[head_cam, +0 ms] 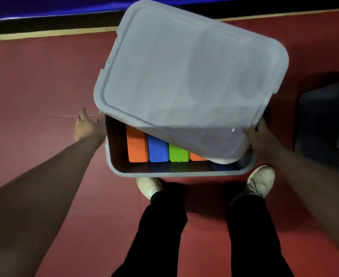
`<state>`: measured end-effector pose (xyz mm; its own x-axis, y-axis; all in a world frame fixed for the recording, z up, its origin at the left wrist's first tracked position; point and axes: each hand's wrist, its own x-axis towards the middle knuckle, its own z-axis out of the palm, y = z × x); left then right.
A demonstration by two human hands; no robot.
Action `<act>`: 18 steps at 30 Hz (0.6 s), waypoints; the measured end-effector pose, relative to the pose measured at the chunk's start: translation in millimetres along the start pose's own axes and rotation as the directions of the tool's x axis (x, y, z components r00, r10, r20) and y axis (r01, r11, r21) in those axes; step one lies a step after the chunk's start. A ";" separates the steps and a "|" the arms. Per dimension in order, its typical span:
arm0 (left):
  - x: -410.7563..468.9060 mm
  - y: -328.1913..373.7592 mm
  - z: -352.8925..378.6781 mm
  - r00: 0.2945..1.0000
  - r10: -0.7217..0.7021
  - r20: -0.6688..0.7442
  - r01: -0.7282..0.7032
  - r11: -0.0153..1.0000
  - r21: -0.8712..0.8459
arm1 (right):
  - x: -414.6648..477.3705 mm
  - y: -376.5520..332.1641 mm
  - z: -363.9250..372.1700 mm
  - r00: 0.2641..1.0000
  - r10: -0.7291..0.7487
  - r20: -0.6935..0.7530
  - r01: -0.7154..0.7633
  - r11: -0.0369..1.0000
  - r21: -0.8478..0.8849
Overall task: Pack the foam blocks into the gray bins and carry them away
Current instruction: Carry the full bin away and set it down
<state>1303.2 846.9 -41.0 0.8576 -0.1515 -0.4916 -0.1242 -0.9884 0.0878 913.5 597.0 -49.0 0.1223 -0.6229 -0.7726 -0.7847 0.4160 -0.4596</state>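
Bin: a gray bin (184,173) stands open just ahead of the person's shoes (261,182), long axis running left to right across the body.
Contents: foam blocks lie side by side with long axes pointing away from the person: an orange block (137,144), a blue block (157,149), a green block (179,155) and a second orange block (197,157) half hidden under the lid. A dark gap shows left of the first orange block. What lies further right is covered.
Lid: the lid (190,76) is tilted and twisted out of line with the bin, its near right corner low over the blocks and its far end raised.
Right grip: the right grip (262,136) pinches the lid's near right edge, thumb on top and fingers curled round the rim.
Left grip: the left grip (86,126) is spread, fingers pointing away, its thumb side against the bin's left rim by the lid's left corner. It holds nothing that I can see.
Key relation: the lid lies up and to the left of the right grip. To seat, it probably has to swing until its long axis matches the bin's. The left grip is nearest the free corner.
Stage: packing looks done for this bin, with the lid not yet seated.
Other: a second gray bin (320,120) sits at the right edge, contents not visible.
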 end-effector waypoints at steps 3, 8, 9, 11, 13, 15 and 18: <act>5.1 6.2 1.3 0.995 0.088 -0.036 -0.089 0.995 -0.038 | 0.5 6.0 3.5 0.998 -0.054 0.018 0.054 0.999 0.011; 21.1 24.5 0.7 0.997 0.069 0.037 -0.066 0.995 -0.077 | 3.7 10.3 4.5 0.993 -0.114 0.032 0.116 0.991 -0.070; 24.1 26.0 -0.1 0.998 0.036 0.056 -0.033 0.998 -0.056 | 3.6 10.9 5.2 0.992 -0.124 0.027 0.125 0.990 -0.064; 29.8 23.7 -3.8 0.997 -0.004 0.076 0.002 1.000 0.025 | 4.0 10.3 4.4 0.993 -0.122 0.003 0.122 0.990 -0.068; 29.6 13.2 -6.4 0.991 -0.029 0.127 0.017 0.995 0.095 | 4.3 6.9 2.6 0.988 -0.149 -0.050 0.142 0.984 -0.111; 18.4 -1.5 -2.8 0.982 -0.063 0.179 0.043 0.992 0.118 | 5.2 4.5 0.4 0.966 -0.227 -0.127 0.200 0.960 -0.198; -15.0 -25.1 13.7 0.978 -0.071 0.196 0.060 0.996 0.062 | 2.1 5.8 1.3 0.932 -0.279 -0.230 0.175 0.904 -0.390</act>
<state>1286.6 873.7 -47.7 0.7500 -0.0804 -0.6565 -0.1032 -0.9947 0.0040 910.0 598.9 -53.8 0.1935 -0.8490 -0.4917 -0.9251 0.0089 -0.3795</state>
